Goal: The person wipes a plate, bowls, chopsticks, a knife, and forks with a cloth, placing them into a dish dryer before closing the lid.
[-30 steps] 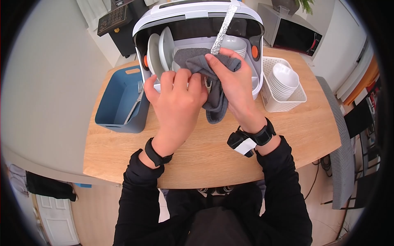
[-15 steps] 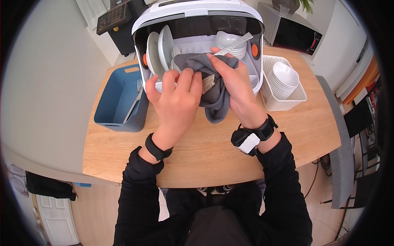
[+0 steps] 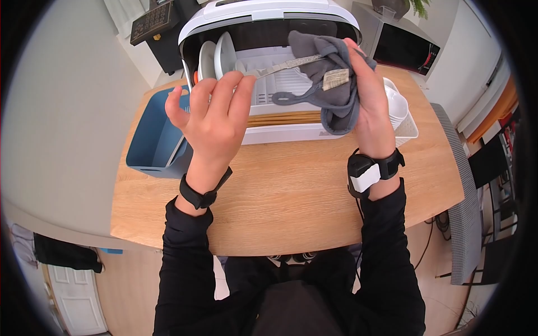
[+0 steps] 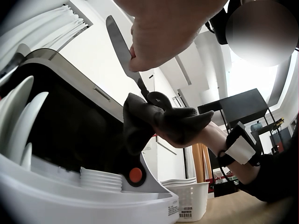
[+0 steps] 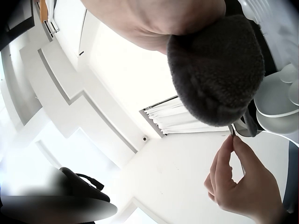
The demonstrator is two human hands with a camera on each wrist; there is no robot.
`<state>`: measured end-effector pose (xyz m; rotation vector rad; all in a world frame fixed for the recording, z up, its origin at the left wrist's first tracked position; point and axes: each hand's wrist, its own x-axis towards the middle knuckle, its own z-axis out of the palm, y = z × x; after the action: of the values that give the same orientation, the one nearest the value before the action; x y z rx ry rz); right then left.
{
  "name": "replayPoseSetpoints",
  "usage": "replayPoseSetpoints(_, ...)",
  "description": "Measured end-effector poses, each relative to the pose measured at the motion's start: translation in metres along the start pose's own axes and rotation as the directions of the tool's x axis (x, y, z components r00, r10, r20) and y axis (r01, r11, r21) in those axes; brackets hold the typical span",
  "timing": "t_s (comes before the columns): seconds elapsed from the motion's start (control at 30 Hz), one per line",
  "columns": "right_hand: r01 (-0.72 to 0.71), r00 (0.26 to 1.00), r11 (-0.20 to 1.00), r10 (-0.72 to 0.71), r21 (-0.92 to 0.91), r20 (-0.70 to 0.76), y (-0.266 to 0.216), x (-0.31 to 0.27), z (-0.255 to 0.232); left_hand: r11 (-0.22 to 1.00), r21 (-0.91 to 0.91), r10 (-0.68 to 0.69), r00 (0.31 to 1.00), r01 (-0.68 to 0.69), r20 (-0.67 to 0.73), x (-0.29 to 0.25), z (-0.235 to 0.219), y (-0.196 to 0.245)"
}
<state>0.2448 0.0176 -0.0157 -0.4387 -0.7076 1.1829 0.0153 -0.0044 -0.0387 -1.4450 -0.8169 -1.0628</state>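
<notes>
My left hand (image 3: 216, 120) pinches a silver table knife (image 3: 286, 66) between thumb and fingertips. In the left wrist view the rounded knife blade (image 4: 119, 44) sticks out past these fingers. The patterned handle slants right, up to a grey cloth (image 3: 336, 103) with a pale label and a hanging loop. My right hand (image 3: 371, 95) holds this bunched cloth at its right side, fingers mostly hidden behind it. Both hands are raised over the front of a white dish rack (image 3: 280, 134), whose dark lid stands up. The right wrist view shows the cloth (image 5: 217, 70) close up.
White plates (image 3: 225, 53) stand upright in the rack's left side; wooden chopsticks (image 3: 283, 119) lie along its front. A blue bin (image 3: 147, 137) with cutlery stands left. On the right are a white basket (image 3: 412, 127) with stacked bowls (image 3: 397, 106) and a microwave (image 3: 406, 45).
The hands have drawn apart, left hand leftward and right hand with the cloth rightward and up. The knife handle, which earlier stuck out above the cloth, now lies between the hands.
</notes>
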Motion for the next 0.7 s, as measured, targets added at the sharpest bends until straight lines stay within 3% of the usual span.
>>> replayPoseSetpoints(0.07,0.128,0.992,0.992,-0.128,-0.017,-0.018,-0.007,0.002,-0.002,0.999,0.016,-0.038,0.999,0.038,0.005,0.003,-0.001,0.001)
replayPoseSetpoints(0.13,0.271,0.962,0.959,-0.273,-0.087,-0.014,-0.02,0.012,-0.011,0.98,-0.107,-0.164,0.985,0.168,0.047,0.006,-0.004,-0.005)
replayPoseSetpoints(0.27,0.4,0.913,0.909,-0.406,-0.113,-0.032,-0.042,0.01,-0.015,0.866,-0.286,-0.356,0.907,0.411,0.227,0.008,-0.009,-0.019)
replayPoseSetpoints(0.37,0.398,0.917,0.906,-0.398,-0.145,0.026,-0.031,-0.002,0.0,0.44,-0.475,-0.494,0.647,0.762,0.581,0.007,-0.009,-0.017)
replayPoseSetpoints(0.47,0.359,0.933,0.895,-0.333,-0.263,0.139,-0.001,-0.027,0.028,0.348,-0.536,-0.475,0.638,0.769,0.606,0.007,-0.007,0.0)
replayPoseSetpoints(0.5,0.362,0.928,0.894,-0.318,-0.266,0.193,0.012,-0.032,0.034,0.356,-0.552,-0.453,0.656,0.754,0.603,0.008,-0.008,0.005)
replayPoseSetpoints(0.53,0.383,0.924,0.829,-0.338,-0.407,0.18,0.025,-0.037,0.034,0.362,-0.567,-0.431,0.673,0.739,0.601,0.008,-0.01,0.011)
replayPoseSetpoints(0.57,0.354,0.928,0.856,-0.271,-0.377,0.256,0.032,-0.041,0.034,0.368,-0.583,-0.408,0.689,0.724,0.599,0.008,-0.012,0.015)
replayPoseSetpoints(0.63,0.246,0.946,0.92,-0.16,-0.306,0.281,0.038,-0.048,0.037,0.384,-0.522,-0.39,0.646,0.761,0.656,0.006,-0.017,0.019)
replayPoseSetpoints(0.7,0.328,0.928,0.842,-0.203,-0.429,0.312,0.039,-0.04,0.032,0.39,-0.481,-0.358,0.611,0.785,0.706,0.004,-0.018,0.018)
